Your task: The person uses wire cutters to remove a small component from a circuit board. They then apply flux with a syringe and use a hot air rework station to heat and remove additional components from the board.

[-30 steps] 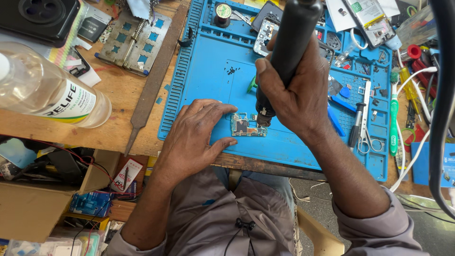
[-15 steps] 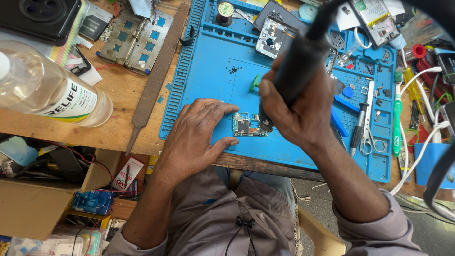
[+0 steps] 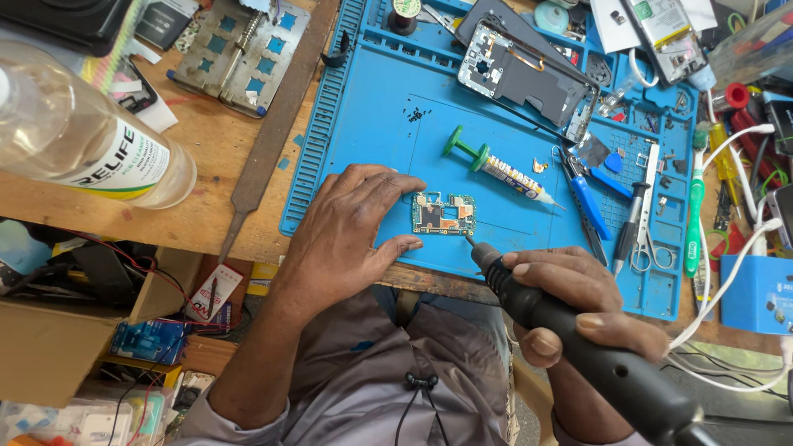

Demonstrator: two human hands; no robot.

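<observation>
1. Nearest the wearer, the right hand [image 3: 578, 306] was closed around a black pen-type handpiece [image 3: 644, 388], thumb and fingers wrapped over its ribbed neck. The body ran off toward 5 o'clock, and a cord left its rear end.
2. The handpiece's fine tip [image 3: 472, 243] pointed toward 11 o'clock. It sat just at the lower right corner of the small circuit board [image 3: 443, 215]; actual contact could not be confirmed.
3. The left hand [image 3: 347, 235] lay palm-down with fingers spread and held nothing. Forefinger and thumb bracketed the board from 9 o'clock and appeared to touch its left edge.
4. The board lay flat on the blue work mat [image 3: 372, 124], near the mat's front edge, on the wooden bench [image 3: 206, 190].
5. Judgement: the step in hand was fine tip work on the board while the left hand steadied it. Any further pass would call for a braced board, a low tip angle and light pressure at the corner.
6. At 1 o'clock from the board, a flux syringe [image 3: 504, 172] with a green plunger lay near it but apart.
7. At 3 o'clock lay blue-handled cutters [image 3: 591, 206], scissors [image 3: 644, 223] and a green toothbrush [image 3: 692, 215].
8. Farther out at 1 o'clock lay an opened phone frame [image 3: 524, 74].
9. At 9 o'clock, off the mat, lay a metal file [image 3: 264, 149] and a clear bottle [image 3: 83, 140] on its side.
</observation>
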